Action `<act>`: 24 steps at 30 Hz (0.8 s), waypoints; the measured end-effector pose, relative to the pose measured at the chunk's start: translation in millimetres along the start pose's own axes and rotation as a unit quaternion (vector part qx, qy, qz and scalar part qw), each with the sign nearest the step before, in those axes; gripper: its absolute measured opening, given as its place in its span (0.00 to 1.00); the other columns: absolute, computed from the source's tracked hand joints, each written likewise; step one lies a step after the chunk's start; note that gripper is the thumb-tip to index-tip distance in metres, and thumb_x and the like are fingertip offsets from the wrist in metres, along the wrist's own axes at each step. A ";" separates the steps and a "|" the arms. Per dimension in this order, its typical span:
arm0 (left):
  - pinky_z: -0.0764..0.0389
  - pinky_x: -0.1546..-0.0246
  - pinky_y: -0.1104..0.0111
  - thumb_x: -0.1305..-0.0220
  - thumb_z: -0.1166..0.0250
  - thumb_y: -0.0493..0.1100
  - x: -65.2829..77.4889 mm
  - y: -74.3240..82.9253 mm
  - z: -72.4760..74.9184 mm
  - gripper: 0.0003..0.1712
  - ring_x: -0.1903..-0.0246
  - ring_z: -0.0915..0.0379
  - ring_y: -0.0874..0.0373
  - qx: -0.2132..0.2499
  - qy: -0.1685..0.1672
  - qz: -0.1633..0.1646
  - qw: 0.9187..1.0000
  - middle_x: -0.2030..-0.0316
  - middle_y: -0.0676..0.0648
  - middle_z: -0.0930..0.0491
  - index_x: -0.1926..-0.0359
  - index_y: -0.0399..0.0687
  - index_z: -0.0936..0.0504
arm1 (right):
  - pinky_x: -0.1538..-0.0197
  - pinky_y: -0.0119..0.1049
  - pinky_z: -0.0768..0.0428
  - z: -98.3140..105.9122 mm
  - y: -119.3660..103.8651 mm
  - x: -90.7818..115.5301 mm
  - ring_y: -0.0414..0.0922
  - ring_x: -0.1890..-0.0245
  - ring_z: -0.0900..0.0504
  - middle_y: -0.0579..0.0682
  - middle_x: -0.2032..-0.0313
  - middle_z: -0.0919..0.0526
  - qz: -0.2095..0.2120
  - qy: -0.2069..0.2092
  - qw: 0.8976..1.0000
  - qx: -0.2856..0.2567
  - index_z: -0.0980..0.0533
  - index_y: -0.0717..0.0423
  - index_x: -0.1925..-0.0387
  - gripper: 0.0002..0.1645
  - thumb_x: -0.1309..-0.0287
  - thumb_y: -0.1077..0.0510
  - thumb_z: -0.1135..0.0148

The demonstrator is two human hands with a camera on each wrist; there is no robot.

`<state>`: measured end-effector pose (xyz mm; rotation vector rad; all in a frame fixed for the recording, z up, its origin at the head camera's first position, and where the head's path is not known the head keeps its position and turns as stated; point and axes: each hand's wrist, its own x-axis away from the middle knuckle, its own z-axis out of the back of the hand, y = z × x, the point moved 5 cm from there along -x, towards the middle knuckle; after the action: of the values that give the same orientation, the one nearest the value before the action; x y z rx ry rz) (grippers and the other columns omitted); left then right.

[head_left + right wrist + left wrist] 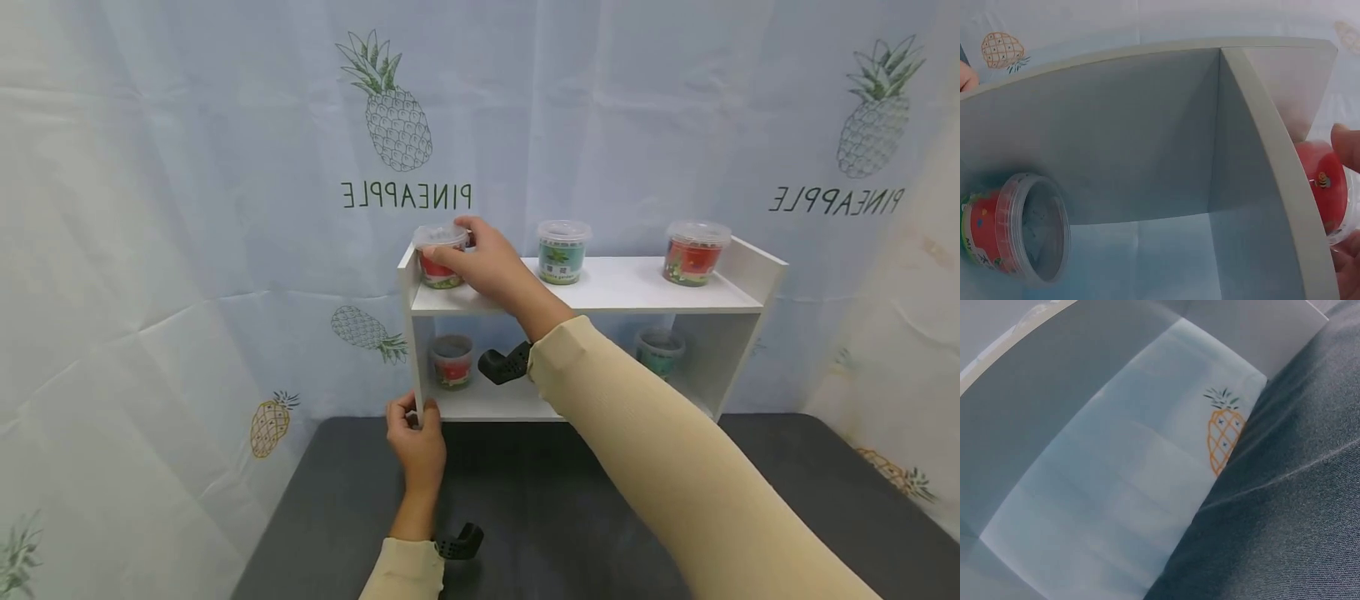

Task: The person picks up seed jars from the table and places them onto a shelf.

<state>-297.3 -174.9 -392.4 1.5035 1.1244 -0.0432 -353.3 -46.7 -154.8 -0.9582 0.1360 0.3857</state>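
Note:
At the top left of the white shelf unit (618, 283), my right hand (491, 267) grips a small clear-lidded plastic tub with a red label (433, 273), thumb in front and fingers around the far side. In the right wrist view that red tub (1322, 181) sits just beyond the top board, between thumb and fingers. Lower down, my left hand (420, 446) holds the bottom of the unit's left side panel (412, 350), its thumb on the inner side. The left wrist view shows the underside of the unit but no fingers.
A green-labelled tub (561, 252) and another red one (695, 253) stand on the top board. Below are a red tub (452, 362) at left and a green one (660, 352), partly behind my right sleeve. A dark table (337, 508) lies beneath; a pineapple-print curtain (247, 208) hangs behind.

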 end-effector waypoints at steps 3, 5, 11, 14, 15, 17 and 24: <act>0.35 0.73 0.70 0.42 0.40 0.25 0.2 12.8 1.5 0.08 0.73 0.38 0.57 -0.003 0.003 -0.002 1.000 0.66 0.46 0.29 0.59 0.25 0.23 | 0.33 0.47 0.32 -1.4 0.7 -1.6 0.45 0.35 0.33 0.47 0.31 0.34 -0.002 0.001 1.000 0.004 0.47 0.40 0.24 0.51 0.42 0.32 0.39; 0.35 0.73 0.70 0.42 0.40 0.24 -0.2 14.4 2.4 0.08 0.73 0.38 0.58 -0.003 0.004 0.001 1.000 0.66 0.46 0.29 0.60 0.25 0.23 | 0.33 0.46 0.33 -2.3 0.8 -2.1 0.44 0.34 0.33 0.47 0.30 0.34 -0.004 0.001 1.000 0.008 0.48 0.39 0.24 0.51 0.42 0.31 0.39; 0.35 0.73 0.72 0.42 0.40 0.24 -3.4 12.6 5.5 0.08 0.73 0.38 0.58 -0.003 0.006 -0.002 1.000 0.66 0.46 0.29 0.60 0.25 0.23 | 0.33 0.46 0.32 -7.8 -0.9 -4.7 0.45 0.33 0.32 0.48 0.32 0.32 -0.005 0.000 1.000 0.010 0.51 0.38 0.23 0.53 0.42 0.30 0.40; 0.35 0.75 0.72 0.42 0.40 0.25 -4.0 11.9 7.1 0.08 0.74 0.38 0.58 -0.003 0.003 -0.002 1.000 0.65 0.47 0.29 0.59 0.25 0.23 | 0.32 0.47 0.34 -10.8 -1.1 -4.8 0.46 0.31 0.35 0.48 0.30 0.35 -0.007 0.001 1.000 0.014 0.53 0.38 0.22 0.55 0.43 0.28 0.41; 0.35 0.75 0.72 0.42 0.40 0.25 -4.1 12.0 7.9 0.08 0.75 0.38 0.58 -0.005 0.003 -0.003 1.000 0.66 0.47 0.29 0.59 0.25 0.23 | 0.31 0.48 0.34 -11.7 -1.0 -4.4 0.46 0.30 0.36 0.48 0.29 0.36 -0.007 0.002 1.000 0.018 0.54 0.38 0.22 0.55 0.43 0.28 0.41; 0.34 0.76 0.72 0.41 0.40 0.25 -3.3 11.7 8.6 0.09 0.75 0.38 0.58 -0.004 0.002 0.001 1.000 0.65 0.47 0.29 0.59 0.25 0.23 | 0.31 0.49 0.35 -12.5 -0.3 -2.2 0.46 0.29 0.38 0.48 0.28 0.38 -0.004 0.010 1.000 0.022 0.55 0.39 0.22 0.57 0.44 0.26 0.42; 0.33 0.76 0.70 0.42 0.39 0.25 -1.1 11.2 7.5 0.08 0.74 0.37 0.55 -0.002 0.000 0.004 1.000 0.66 0.46 0.29 0.60 0.26 0.22 | 0.30 0.48 0.36 -10.2 -6.0 12.8 0.46 0.27 0.40 0.48 0.26 0.41 0.099 0.111 0.987 0.056 0.49 0.44 0.23 0.51 0.40 0.30 0.43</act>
<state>-286.6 -179.6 -385.8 1.5042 1.1167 -0.0347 -338.6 -54.8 -159.6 -0.8775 0.4539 0.4483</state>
